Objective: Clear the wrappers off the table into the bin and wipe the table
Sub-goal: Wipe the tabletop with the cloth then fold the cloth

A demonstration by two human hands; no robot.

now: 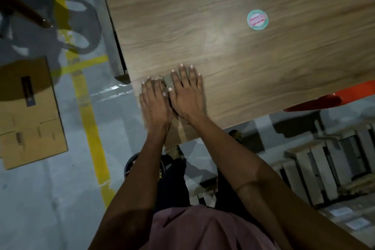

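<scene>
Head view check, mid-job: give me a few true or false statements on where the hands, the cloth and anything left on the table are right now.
1. Both hands lie flat on the table, side by side. True: left hand, right hand.
2. A grey cloth shows between and under the hands. True.
3. The hands are at the middle of the table. False: they are at its near left corner.
4. The table is free of litter. False: a round green and white wrapper with a red label lies further up to the right.
5. The right hand holds that wrapper. False: it is well apart from it.
</scene>
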